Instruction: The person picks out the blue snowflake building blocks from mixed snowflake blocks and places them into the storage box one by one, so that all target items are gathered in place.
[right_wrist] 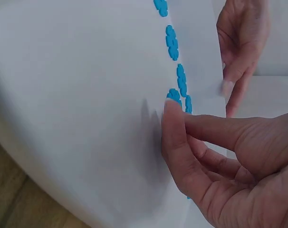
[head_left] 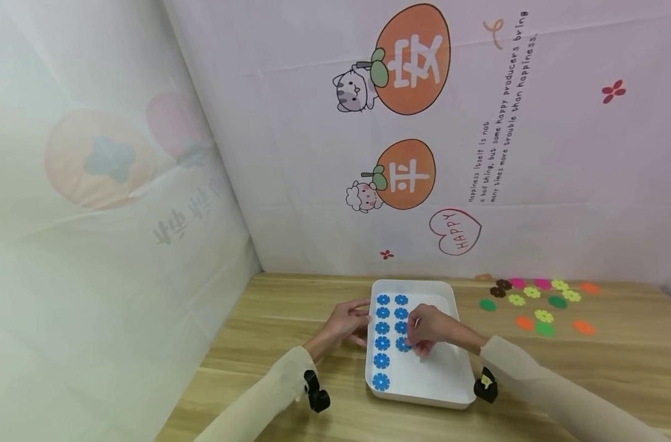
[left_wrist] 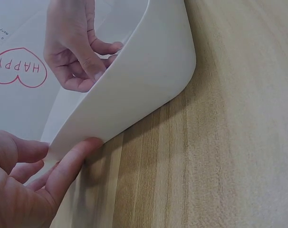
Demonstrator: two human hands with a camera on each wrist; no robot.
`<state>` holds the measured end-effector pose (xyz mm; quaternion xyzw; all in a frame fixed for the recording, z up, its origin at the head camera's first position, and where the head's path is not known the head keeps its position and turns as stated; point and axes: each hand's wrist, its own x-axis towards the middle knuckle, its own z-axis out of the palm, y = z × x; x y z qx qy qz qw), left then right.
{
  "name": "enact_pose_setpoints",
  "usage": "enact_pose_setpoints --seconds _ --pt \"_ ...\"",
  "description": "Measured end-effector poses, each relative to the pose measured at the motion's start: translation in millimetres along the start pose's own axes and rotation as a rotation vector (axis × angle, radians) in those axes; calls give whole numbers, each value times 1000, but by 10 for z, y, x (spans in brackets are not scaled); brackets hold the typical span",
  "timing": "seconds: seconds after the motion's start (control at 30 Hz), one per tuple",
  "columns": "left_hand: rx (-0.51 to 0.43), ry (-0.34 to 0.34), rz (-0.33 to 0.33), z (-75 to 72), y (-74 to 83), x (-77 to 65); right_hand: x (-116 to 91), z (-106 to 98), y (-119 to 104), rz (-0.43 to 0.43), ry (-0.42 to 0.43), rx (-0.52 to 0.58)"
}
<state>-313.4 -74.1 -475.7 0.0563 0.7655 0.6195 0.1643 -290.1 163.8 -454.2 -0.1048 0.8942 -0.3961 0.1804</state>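
A shallow white tray point(head_left: 440, 385) lies on the wooden table, with blue snowflake discs point(head_left: 382, 361) set out in two columns along its left side. The left column is longer and reaches close to the tray's near edge. My right hand point(head_left: 428, 325) is over the second column, where thumb and index finger pinch a blue snowflake disc point(right_wrist: 173, 94) at that column's near end; the fingertips partly cover it. At the tray's left wall, my left hand point(head_left: 346, 320) rests its spread fingers point(left_wrist: 80, 154) against the outside and rim.
To the tray's right lie loose pieces: yellow flower shapes point(head_left: 544, 316), green ovals point(head_left: 557, 301), orange ovals point(head_left: 584, 327), dark brown flowers point(head_left: 501, 288) and pink pieces point(head_left: 543, 283). A printed cloth point(head_left: 313, 184) hangs behind the table, with a pale cloth point(head_left: 92, 276) at the left.
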Motion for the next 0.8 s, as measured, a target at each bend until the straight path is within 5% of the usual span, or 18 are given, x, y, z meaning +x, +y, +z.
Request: enact_pose_setpoints --seconds 0.53,0.67,0.8 --pt "32 10 12 -31 3 13 26 -259 10 -142 26 -108" --pt "102 54 78 -96 3 -14 20 -376 52 -250 61 -119" --pt "275 67 206 -218 74 -57 0 -493 109 -410 187 -178"
